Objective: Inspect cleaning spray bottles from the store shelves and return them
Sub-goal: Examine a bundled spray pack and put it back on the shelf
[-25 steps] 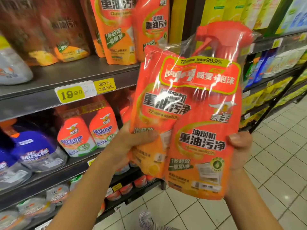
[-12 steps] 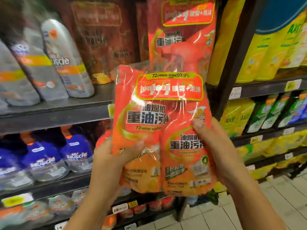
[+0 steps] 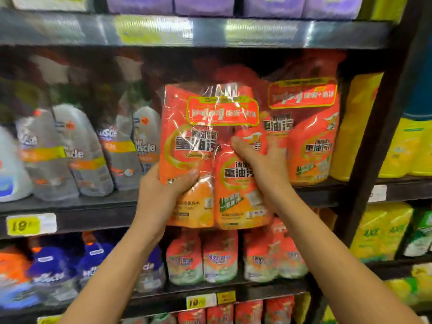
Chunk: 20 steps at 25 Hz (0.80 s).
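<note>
1. Holding an orange shrink-wrapped twin pack of cleaning spray (image 3: pixel 187 141) with both hands, the person has it upright in front of the dark middle shelf board (image 3: pixel 93 206). The pack's bottom edge hangs below that board's front lip, so it is not seated yet.
2. The left hand (image 3: pixel 159 195) grips the pack's lower left side with its thumb curled across the front. The other fingers are behind the pack, so their spread cannot be told.
3. The right hand (image 3: pixel 266 167) grips the right half at mid height. Its thumb presses the clear film and its fingers wrap the far edge.
4. The target slot looks like the gap between the grey Mr Muscle spray bottles (image 3: pixel 79 155) on the left and a matching orange twin pack (image 3: pixel 311 136) on the right. The held pack overlaps that twin in view; contact cannot be told.
5. Judged step: putting the pack back, late in this 1 item's inspect-and-return cycle.
6. Risk 1: the low bottom edge catches the shelf lip if pushed in without lifting, and the pack tips back toward the person.
7. Risk 2: the slot looks tight, so a skewed entry could shove the twin pack or topple a grey bottle.
8. Risk 3: the film is glossy and loose, so the thumbs may slide on it.
9. Risk 4: the soft pouch half may sag, so the released pack could lean forward.
</note>
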Each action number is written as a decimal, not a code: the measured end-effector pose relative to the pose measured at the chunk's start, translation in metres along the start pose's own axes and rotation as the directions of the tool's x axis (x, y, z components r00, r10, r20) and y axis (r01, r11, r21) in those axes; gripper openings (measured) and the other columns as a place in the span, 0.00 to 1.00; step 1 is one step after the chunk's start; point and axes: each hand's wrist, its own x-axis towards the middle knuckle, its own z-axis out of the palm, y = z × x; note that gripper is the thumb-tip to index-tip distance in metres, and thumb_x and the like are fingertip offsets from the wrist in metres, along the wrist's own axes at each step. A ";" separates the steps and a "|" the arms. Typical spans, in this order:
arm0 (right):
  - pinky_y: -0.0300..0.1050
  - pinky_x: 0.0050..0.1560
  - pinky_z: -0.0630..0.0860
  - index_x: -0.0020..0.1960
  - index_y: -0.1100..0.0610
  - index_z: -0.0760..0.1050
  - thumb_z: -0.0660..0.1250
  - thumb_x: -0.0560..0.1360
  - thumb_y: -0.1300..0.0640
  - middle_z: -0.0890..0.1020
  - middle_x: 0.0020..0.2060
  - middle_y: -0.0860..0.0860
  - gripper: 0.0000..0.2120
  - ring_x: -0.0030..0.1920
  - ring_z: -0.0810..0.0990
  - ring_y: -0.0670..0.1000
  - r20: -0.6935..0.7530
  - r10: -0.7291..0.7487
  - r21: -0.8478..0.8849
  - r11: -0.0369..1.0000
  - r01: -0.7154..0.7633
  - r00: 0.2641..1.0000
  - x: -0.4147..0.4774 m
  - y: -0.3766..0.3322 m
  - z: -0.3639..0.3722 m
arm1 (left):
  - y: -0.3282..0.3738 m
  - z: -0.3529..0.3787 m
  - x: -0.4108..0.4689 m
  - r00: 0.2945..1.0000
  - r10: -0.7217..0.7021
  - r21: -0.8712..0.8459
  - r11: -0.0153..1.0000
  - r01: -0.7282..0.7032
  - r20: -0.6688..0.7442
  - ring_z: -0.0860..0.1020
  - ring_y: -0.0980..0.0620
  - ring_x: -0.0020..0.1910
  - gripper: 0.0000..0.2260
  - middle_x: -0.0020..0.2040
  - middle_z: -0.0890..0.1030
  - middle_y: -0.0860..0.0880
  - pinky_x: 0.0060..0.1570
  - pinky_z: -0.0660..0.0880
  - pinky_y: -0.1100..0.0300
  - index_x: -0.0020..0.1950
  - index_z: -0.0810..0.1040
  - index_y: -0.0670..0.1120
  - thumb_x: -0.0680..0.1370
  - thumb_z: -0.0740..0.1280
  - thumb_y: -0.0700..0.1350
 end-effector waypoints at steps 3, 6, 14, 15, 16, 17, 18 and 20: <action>0.55 0.53 0.80 0.54 0.50 0.77 0.73 0.57 0.33 0.85 0.46 0.46 0.32 0.47 0.84 0.49 -0.070 -0.028 -0.089 0.996 0.021 0.997 0.018 -0.002 0.008 | -0.004 0.004 0.023 0.997 0.073 0.099 0.993 -0.071 -0.020 0.82 0.63 0.36 0.10 0.38 0.85 0.60 0.34 0.76 0.70 0.48 0.80 0.50 0.69 0.75 0.41; 0.47 0.48 0.80 0.56 0.48 0.76 0.72 0.60 0.32 0.84 0.46 0.43 0.31 0.45 0.83 0.44 -0.125 -0.085 -0.126 0.990 0.070 0.988 0.030 -0.005 0.010 | -0.006 0.009 0.038 0.992 0.107 0.166 0.981 -0.096 -0.059 0.84 0.58 0.43 0.17 0.44 0.86 0.55 0.43 0.80 0.61 0.51 0.80 0.52 0.64 0.76 0.51; 0.22 0.35 0.69 0.56 0.54 0.73 0.75 0.69 0.43 0.77 0.39 0.37 0.23 0.39 0.77 0.29 -0.254 -0.319 -0.219 0.939 0.266 0.913 0.040 0.004 0.015 | -0.018 0.019 0.055 0.947 0.298 0.452 0.866 -0.216 -0.120 0.81 0.60 0.50 0.24 0.51 0.82 0.57 0.51 0.79 0.51 0.60 0.76 0.52 0.67 0.75 0.57; 0.22 0.37 0.69 0.58 0.54 0.73 0.74 0.68 0.42 0.77 0.40 0.37 0.24 0.40 0.77 0.30 -0.263 -0.324 -0.225 0.937 0.269 0.909 0.038 0.008 0.015 | -0.022 0.020 0.051 0.941 0.321 0.501 0.835 -0.226 -0.111 0.80 0.58 0.53 0.26 0.53 0.82 0.56 0.53 0.78 0.50 0.63 0.75 0.52 0.68 0.74 0.58; 0.22 0.38 0.69 0.59 0.54 0.73 0.74 0.68 0.40 0.78 0.41 0.37 0.26 0.41 0.77 0.30 -0.274 -0.328 -0.222 0.936 0.273 0.904 0.038 0.011 0.015 | -0.025 0.021 0.047 0.930 0.353 0.528 0.812 -0.249 -0.104 0.79 0.56 0.57 0.28 0.58 0.81 0.55 0.55 0.78 0.49 0.66 0.72 0.52 0.69 0.73 0.58; 0.23 0.38 0.69 0.59 0.54 0.73 0.74 0.67 0.39 0.78 0.42 0.37 0.27 0.41 0.77 0.31 -0.289 -0.333 -0.218 0.936 0.277 0.898 0.038 0.013 0.015 | -0.028 0.021 0.043 0.906 0.410 0.540 0.788 -0.295 -0.102 0.77 0.54 0.62 0.30 0.63 0.78 0.52 0.59 0.76 0.49 0.69 0.70 0.51 0.71 0.73 0.56; 0.23 0.39 0.69 0.59 0.54 0.73 0.73 0.67 0.37 0.78 0.42 0.37 0.28 0.42 0.77 0.32 -0.312 -0.338 -0.221 0.935 0.278 0.888 0.037 0.014 0.016 | -0.030 0.019 0.040 0.859 0.502 0.562 0.741 -0.368 -0.100 0.73 0.53 0.67 0.29 0.68 0.74 0.49 0.64 0.73 0.50 0.71 0.68 0.49 0.73 0.73 0.53; 0.23 0.42 0.69 0.59 0.53 0.73 0.71 0.66 0.35 0.77 0.43 0.36 0.30 0.42 0.77 0.35 -0.367 -0.364 -0.244 0.926 0.289 0.856 0.035 0.015 0.020 | -0.032 0.008 0.033 0.710 0.702 0.657 0.561 -0.504 -0.056 0.67 0.54 0.71 0.24 0.70 0.70 0.47 0.69 0.66 0.59 0.69 0.70 0.44 0.75 0.70 0.47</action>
